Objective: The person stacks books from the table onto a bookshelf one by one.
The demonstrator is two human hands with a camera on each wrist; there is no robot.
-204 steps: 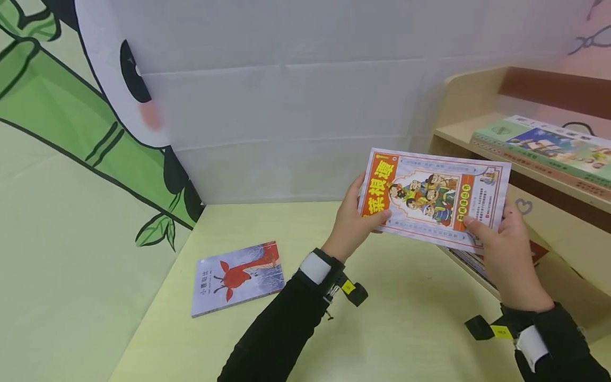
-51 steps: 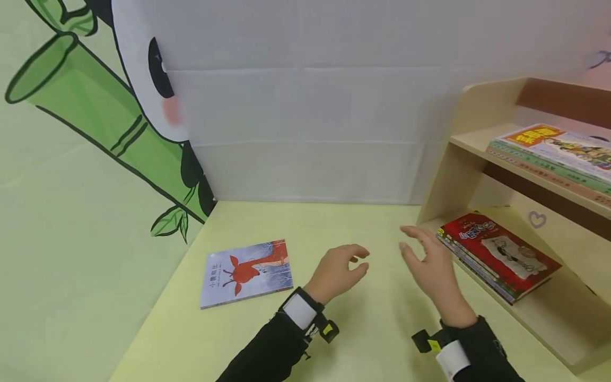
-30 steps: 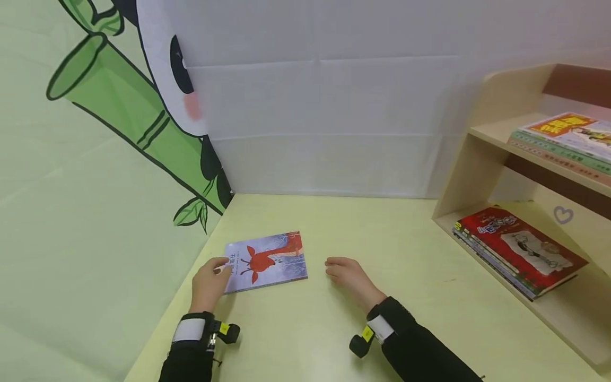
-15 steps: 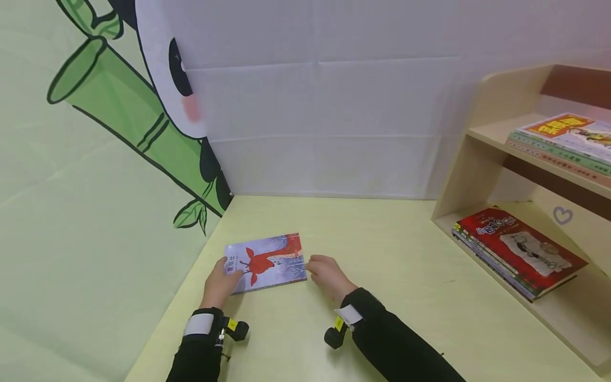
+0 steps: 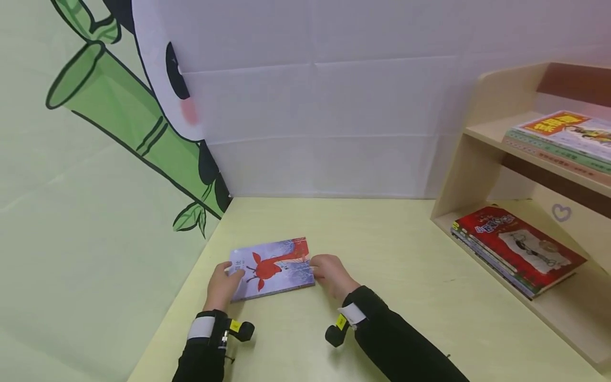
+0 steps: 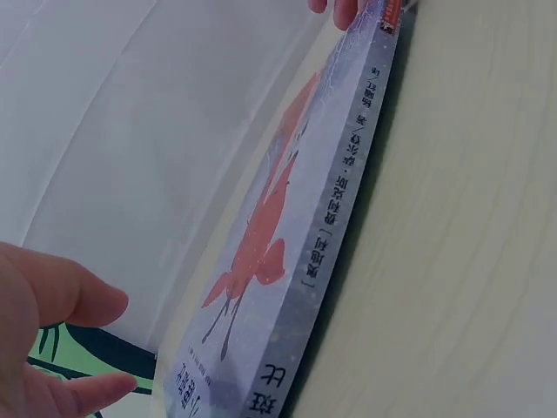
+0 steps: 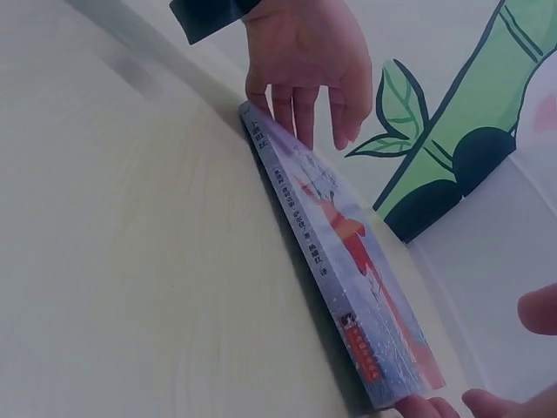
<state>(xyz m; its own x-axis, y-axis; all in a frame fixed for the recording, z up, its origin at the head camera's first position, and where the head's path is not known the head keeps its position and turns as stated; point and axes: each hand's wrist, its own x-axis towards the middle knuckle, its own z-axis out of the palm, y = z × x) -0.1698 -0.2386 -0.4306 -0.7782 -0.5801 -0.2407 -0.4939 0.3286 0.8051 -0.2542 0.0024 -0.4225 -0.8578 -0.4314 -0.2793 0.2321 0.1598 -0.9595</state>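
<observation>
A thin picture book with a red deer on its pale blue-violet cover lies cover up over the table. At its left end my left hand grips it, the thumb overlapping the cover. My right hand holds the opposite end, fingers bent at the short edge. The spine of the book faces me, with a dark shadow along its lower side. In the right wrist view my left hand reaches down over the far end of the book.
A wooden shelf unit stands on the right of the pale table. Several books topped by a red comic fill its lower level. A stack with a white and orange book sits above. Printed cloth hangs behind.
The white and orange book went from both hands onto the upper stack. My hands then moved left to the deer book, which has shifted slightly right and toward me.
</observation>
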